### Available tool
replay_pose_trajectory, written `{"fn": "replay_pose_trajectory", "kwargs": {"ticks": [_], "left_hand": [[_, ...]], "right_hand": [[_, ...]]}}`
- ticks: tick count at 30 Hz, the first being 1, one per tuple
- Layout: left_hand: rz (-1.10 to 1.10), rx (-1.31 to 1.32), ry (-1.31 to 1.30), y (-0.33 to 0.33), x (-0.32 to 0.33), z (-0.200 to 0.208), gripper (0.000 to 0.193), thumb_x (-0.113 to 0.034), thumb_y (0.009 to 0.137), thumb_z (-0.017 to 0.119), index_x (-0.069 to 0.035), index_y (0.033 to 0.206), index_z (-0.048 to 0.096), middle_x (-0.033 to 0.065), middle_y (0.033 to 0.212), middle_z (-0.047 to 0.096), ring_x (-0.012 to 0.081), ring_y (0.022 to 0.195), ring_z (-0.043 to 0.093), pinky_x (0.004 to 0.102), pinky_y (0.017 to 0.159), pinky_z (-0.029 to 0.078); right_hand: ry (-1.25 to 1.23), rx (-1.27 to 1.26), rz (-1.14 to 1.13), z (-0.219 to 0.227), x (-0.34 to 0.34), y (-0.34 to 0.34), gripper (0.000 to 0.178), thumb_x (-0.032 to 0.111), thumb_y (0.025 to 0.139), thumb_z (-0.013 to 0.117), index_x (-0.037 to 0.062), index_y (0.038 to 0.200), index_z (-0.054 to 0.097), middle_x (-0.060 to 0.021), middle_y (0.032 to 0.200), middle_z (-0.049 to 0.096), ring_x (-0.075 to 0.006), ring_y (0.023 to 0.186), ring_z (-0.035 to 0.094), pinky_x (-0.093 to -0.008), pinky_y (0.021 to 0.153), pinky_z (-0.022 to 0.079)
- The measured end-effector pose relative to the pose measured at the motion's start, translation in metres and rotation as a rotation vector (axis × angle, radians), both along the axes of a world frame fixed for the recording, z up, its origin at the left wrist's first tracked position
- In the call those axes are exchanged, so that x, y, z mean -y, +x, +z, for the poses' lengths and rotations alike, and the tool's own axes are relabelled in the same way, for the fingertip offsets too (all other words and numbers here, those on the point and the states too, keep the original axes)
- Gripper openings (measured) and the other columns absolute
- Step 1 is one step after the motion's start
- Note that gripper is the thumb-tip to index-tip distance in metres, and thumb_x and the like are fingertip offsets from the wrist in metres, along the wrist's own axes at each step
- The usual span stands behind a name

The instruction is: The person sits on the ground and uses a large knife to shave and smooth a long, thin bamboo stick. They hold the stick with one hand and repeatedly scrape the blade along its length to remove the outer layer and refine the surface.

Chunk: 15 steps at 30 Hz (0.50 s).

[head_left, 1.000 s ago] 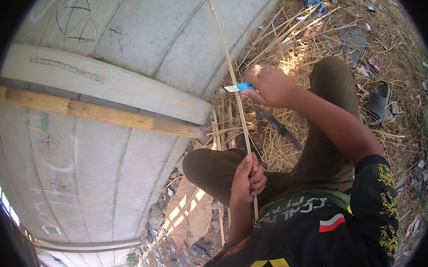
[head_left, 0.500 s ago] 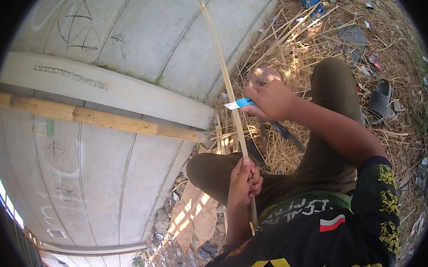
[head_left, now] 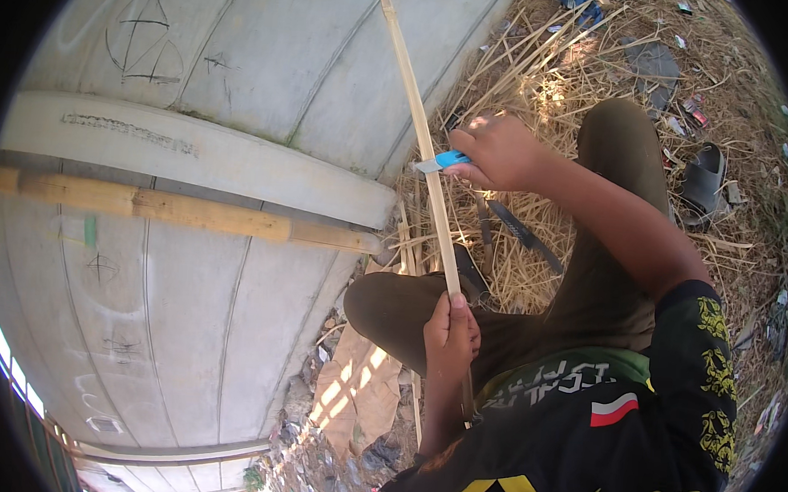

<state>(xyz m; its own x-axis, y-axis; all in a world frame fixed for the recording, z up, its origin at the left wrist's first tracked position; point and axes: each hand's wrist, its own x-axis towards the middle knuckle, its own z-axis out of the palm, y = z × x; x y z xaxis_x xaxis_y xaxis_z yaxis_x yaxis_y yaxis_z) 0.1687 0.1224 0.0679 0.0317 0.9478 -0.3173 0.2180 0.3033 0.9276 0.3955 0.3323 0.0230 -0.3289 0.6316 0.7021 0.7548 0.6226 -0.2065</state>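
A long, pale bamboo strip [head_left: 422, 127] slants from the top of the view down to my lap. Near its lower end my left hand [head_left: 451, 331] is closed round it, thumb lying along the strip. Farther up, my right hand [head_left: 497, 151] grips a blue-handled utility knife [head_left: 453, 160]. The knife's blade lies across the strip and touches it. Part of the handle is hidden inside my right fist.
Bamboo shavings [head_left: 544, 102] cover the ground by my legs, with a dark-bladed knife [head_left: 528, 237] lying among them. A grey slide sandal [head_left: 704, 184] is at the right. Along the concrete wall [head_left: 269, 70] runs a bamboo pole [head_left: 208, 216]. Flattened cardboard [head_left: 351, 391] lies at lower left.
My right hand and the utility knife have moved a little up the strip, away from my left hand. The strip's far end has shifted slightly right. My left hand keeps its hold.
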Motion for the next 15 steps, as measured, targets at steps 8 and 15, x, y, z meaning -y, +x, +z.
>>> {"fn": "replay_pose_trajectory", "kwargs": {"ticks": [8,15], "left_hand": [[-0.026,0.056,-0.078,0.002,0.013,-0.006,0.037,-0.04,0.113,0.042,-0.012,0.089,0.043,-0.0039,0.059,0.032,0.0042,0.043,0.032,0.0218,0.038,0.025],[-0.004,0.097,-0.087,-0.002,0.016,-0.009,0.037,-0.039,0.113,0.042,-0.011,0.089,0.043,-0.0041,0.059,0.032,0.0042,0.044,0.031,0.0222,0.039,0.024]], "right_hand": [[-0.208,-0.248,-0.235,0.017,-0.019,0.009,0.046,0.052,0.108,0.044,0.0092,0.104,0.058,-0.0099,0.06,0.06,-0.0341,0.056,0.063,-0.0461,0.054,0.047],[-0.097,-0.094,-0.063,0.004,0.0,-0.002,0.051,0.056,0.108,0.039,0.0076,0.106,0.056,-0.0106,0.059,0.06,-0.036,0.051,0.062,-0.0494,0.049,0.048]]}}
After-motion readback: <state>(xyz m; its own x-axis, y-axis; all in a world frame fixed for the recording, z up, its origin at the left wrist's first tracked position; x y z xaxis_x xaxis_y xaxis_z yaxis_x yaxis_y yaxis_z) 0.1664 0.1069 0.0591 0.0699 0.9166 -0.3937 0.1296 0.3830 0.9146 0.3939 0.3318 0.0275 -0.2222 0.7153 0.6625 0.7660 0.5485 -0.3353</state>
